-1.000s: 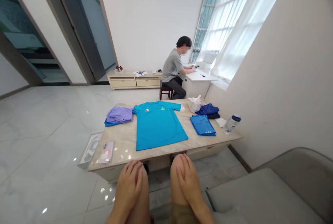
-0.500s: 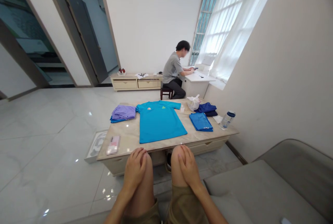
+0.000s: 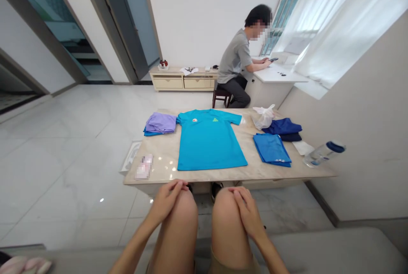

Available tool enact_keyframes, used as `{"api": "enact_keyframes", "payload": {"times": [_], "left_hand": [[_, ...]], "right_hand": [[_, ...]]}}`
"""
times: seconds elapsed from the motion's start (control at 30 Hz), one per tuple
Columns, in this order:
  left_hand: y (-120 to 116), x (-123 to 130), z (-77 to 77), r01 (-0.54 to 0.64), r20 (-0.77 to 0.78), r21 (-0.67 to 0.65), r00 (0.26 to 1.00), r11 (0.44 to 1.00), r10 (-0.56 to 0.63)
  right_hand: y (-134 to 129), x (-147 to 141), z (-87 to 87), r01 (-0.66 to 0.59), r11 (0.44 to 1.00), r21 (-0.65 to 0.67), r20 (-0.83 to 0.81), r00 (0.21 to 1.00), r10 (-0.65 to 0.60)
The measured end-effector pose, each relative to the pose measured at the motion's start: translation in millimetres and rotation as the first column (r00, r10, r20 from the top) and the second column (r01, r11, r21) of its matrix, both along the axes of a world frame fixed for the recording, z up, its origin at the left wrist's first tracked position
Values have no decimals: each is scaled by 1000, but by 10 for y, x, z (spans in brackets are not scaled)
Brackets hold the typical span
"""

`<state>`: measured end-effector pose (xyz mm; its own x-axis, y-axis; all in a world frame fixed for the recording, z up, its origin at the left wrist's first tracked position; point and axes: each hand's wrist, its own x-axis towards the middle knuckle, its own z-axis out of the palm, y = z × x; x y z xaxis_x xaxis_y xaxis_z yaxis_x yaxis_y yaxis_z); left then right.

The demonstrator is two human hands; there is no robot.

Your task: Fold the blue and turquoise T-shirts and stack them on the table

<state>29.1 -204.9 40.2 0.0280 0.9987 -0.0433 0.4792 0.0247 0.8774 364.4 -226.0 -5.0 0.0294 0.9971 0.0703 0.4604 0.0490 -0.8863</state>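
Observation:
My left hand [image 3: 169, 199] rests on my left knee, its fingers laid over the kneecap with nothing in them. On the other knee lies my right hand [image 3: 247, 207], also holding nothing, fingers stretched out. Just beyond my knees, a bright blue T-shirt [image 3: 210, 144] is spread flat on the low table [image 3: 165, 172], hem towards me and collar away. It has a small badge on one side of the chest and a green mark on the other. Neither hand touches it.
Purple folded clothing [image 3: 161, 123] sits left of the shirt, a blurred pink item [image 3: 144, 167] nearer me. To the right are folded blue clothing [image 3: 272, 149], dark blue clothing [image 3: 285, 127], a plastic bag [image 3: 264, 116] and a water bottle [image 3: 323, 153]. A person [image 3: 237, 59] sits at a white desk [image 3: 280, 76].
My view has tilted down and moved closer, so the table and the seated person look larger. Both hands stay on my knees. The shirt and the folded clothes have not moved on the table.

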Motion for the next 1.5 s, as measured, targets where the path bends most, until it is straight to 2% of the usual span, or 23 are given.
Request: {"api": "enact_keyframes", "payload": {"times": [0.07,0.17,0.23,0.33,0.43,0.53,0.67,0.73,0.8,0.87,0.97,1.07,1.2,1.3,1.4,1.5], "left_hand": [[326,-129,-133,-9,2,-66,1000,998,9],[762,-239,-497,-23,-218,-11,976,1000,20],[966,-236,-812,12,-385,37,923,999,4],[1195,-163,-1267,104,-573,55,818,993,-54],[1509,-78,-1527,145,-676,60,734,988,-66],[2067,-1,-1519,139,-721,67,691,988,-49],[2908,96,-1297,113,-772,29,634,993,-50],[3109,130,-1196,98,-797,-31,598,995,-84],[3086,147,-1122,77,-808,-89,578,993,-117],[2888,150,-1053,66,-806,-125,575,990,-140],[2436,133,-921,64,-806,-152,570,986,-161],[1940,85,-811,80,-804,-150,570,985,-169],[1268,-71,-833,118,-798,-162,568,980,-200],[864,-244,-863,152,-783,-200,568,968,-251],[733,-347,-853,134,-732,-165,647,977,-212],[896,-274,-953,122,-665,-25,739,992,-108]], "right_hand": [[371,184,-163,11,998,-61,28,1000,-9],[955,410,-547,24,999,24,254,967,-29],[1280,510,-839,-21,996,86,430,903,-18],[1626,605,-1234,-76,996,41,606,794,36],[1915,660,-1439,-79,997,-8,690,721,62],[2354,671,-1367,-79,997,14,728,684,45],[3077,623,-1039,-67,998,6,760,648,39],[3263,597,-909,-43,999,-32,787,615,52],[3234,580,-841,-7,996,-90,816,573,78],[3017,570,-816,20,990,-141,835,540,108],[2512,544,-797,5,985,-172,842,520,144],[1974,498,-792,-30,989,-146,844,518,140],[1312,472,-844,-74,992,-98,829,545,123],[938,540,-812,-78,974,-211,807,549,219],[838,617,-707,-47,972,-229,756,620,208],[1043,538,-739,-25,992,-126,723,683,109]]}}
